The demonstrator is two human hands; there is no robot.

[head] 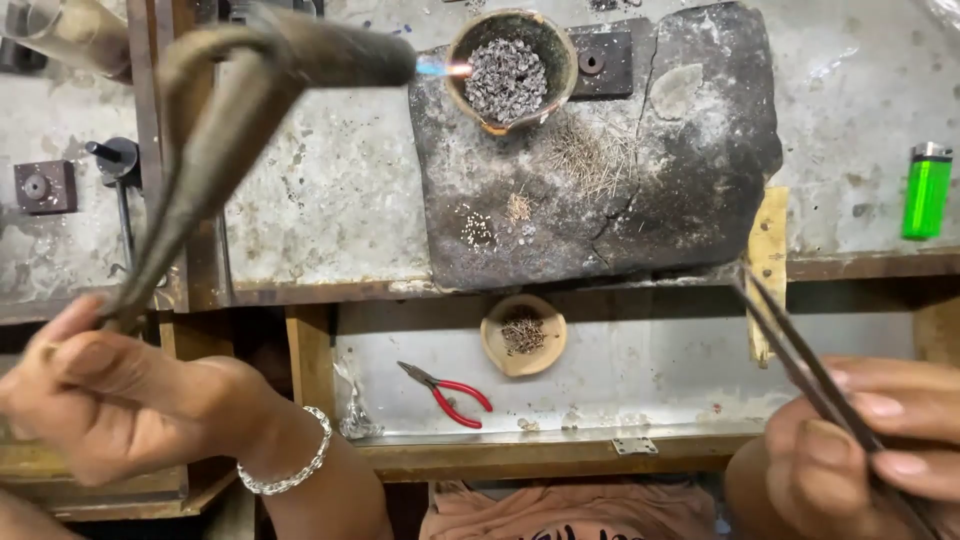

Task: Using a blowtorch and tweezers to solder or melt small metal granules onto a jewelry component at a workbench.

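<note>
No packages, labels, signs or screens are visible anywhere in this view of the worktop [330, 200]; nothing here carries a printed wrapper, a sticker, a notice or a display of any kind.

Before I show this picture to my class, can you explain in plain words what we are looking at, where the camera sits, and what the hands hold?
The camera is worn on the person's head and looks down at a workbench. The left hand, with a bracelet, holds a torch whose small flame points at a bowl of dark granules. The bowl stands on a cracked, charred slab. The right hand holds long tweezers. A green lighter lies to the right. In the tray below lie red-handled pliers and a small dish.
</note>
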